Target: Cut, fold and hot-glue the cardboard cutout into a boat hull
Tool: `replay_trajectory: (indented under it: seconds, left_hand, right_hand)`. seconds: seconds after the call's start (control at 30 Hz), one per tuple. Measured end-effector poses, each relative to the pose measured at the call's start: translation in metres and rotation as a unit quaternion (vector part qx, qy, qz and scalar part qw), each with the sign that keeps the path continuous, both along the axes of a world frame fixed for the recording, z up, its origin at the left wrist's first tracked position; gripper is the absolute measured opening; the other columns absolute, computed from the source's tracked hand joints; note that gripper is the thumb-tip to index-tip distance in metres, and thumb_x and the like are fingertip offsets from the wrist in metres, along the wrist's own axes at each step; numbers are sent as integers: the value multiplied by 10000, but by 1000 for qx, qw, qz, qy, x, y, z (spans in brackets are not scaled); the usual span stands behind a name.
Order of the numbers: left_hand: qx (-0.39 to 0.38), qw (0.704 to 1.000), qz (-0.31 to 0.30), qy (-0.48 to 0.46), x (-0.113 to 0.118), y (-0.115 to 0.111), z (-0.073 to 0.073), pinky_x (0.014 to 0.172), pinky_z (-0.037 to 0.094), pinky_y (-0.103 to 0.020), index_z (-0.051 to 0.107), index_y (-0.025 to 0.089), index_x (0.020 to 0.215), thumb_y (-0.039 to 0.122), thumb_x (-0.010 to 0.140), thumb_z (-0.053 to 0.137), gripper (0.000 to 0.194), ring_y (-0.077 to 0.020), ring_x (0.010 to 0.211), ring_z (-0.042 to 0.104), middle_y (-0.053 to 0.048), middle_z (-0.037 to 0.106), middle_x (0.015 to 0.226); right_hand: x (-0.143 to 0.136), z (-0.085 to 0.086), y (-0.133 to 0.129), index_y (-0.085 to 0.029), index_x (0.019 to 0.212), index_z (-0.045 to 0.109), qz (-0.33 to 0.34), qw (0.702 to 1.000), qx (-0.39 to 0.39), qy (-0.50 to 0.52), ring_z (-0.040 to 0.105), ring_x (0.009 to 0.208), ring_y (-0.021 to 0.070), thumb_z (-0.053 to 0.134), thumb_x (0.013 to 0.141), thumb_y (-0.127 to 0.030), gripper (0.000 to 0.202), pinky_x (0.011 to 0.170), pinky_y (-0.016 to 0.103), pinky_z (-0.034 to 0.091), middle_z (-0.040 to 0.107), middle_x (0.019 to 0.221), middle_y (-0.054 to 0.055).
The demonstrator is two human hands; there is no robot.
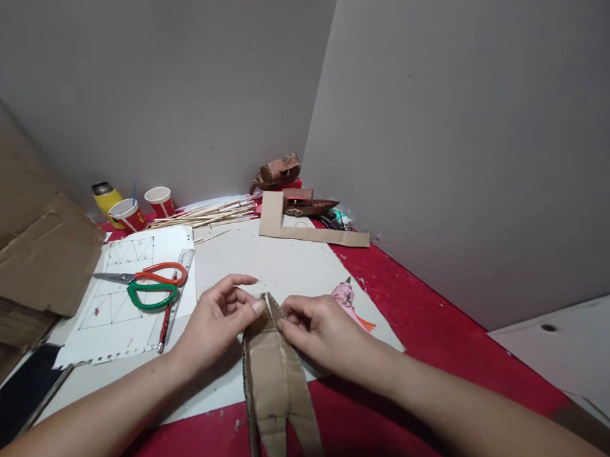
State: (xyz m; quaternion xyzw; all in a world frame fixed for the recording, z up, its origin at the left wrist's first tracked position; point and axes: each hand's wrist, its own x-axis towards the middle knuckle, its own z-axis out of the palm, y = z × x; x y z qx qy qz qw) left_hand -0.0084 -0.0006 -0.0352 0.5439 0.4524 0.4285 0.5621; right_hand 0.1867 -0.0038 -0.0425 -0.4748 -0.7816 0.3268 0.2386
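Between my hands is a folded, cut piece of cardboard (271, 379), its narrow tip pointing away from me and its split, tapering end toward me. My left hand (222, 311) pinches the far tip on the left side with thumb and fingers, the index finger stretched out above it. On the right, my right hand (318, 328) grips the other edge near the same tip, fingers curled. A narrow gap shows between the two sides at the tip. Under the far part of the cardboard lies a white board (220, 258).
Scissors (154, 284), a pen (165, 320) and a ruler rest on a drawing sheet (96, 329) at left. Behind are paper cups (158, 201), a yellow bottle (107, 202), thin sticks (209, 213), model boats (304, 202) and an L-shaped cardboard piece (310, 231). A pink glue-like bottle (345, 297) lies right.
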Motion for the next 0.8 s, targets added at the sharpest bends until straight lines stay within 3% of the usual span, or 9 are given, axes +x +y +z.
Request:
replay_trajectory:
  seconds: [0.17,0.3,0.4,0.5,0.6,0.7,0.8]
  left_hand:
    - [2,998,16,65,-2,-2,3,641,438,-257,512,198,1011,427,779,717,384,-141,741,583,-21,633,868]
    - [-12,992,38,117,0,-8,5,706,490,-319,423,225,1305,435,761,732,660,-160,764,619,-118,628,1136]
    - [41,988,94,118,0,-11,8,778,506,-347,267,291,1468,410,757,744,865,-176,842,640,-147,547,1318]
    - [61,987,111,100,0,-9,9,798,501,-330,449,255,1372,412,774,725,677,-200,917,631,-120,604,1256]
    - [11,994,18,106,4,-8,6,770,492,-317,647,176,1093,382,792,701,368,-219,900,624,-101,687,1039]
    - [6,992,-57,115,10,-10,-1,733,469,-303,666,161,878,334,872,591,189,-197,810,594,-60,678,844]
    - [37,986,-57,154,11,-14,-5,679,434,-287,626,171,804,339,918,512,233,-180,746,549,-29,627,758]
  right_hand:
    - [3,-2,1,-206,621,377,-3,1000,8,-9,341,505,89,476,833,-158,239,496,226,258,373,544,-71]
    - [3,-4,3,-207,621,384,-17,999,26,-23,359,507,91,478,831,-162,234,506,228,264,390,551,-65]
    - [3,-4,4,-207,620,381,-27,999,29,-34,378,509,93,477,818,-146,228,510,228,264,402,550,-64]
    - [3,-2,3,-207,621,380,-28,999,23,-29,377,512,93,478,812,-133,227,509,227,261,398,550,-66]
    - [2,0,2,-208,621,369,-21,1000,10,-6,347,507,90,481,836,-150,250,494,223,251,367,542,-73]
    - [1,4,-1,-208,632,363,-6,1000,-3,2,337,514,89,470,874,-173,267,494,222,253,358,548,-74]
    - [1,8,-3,-203,657,392,17,1000,-6,-13,378,536,93,445,919,-199,267,519,223,279,405,578,-63]
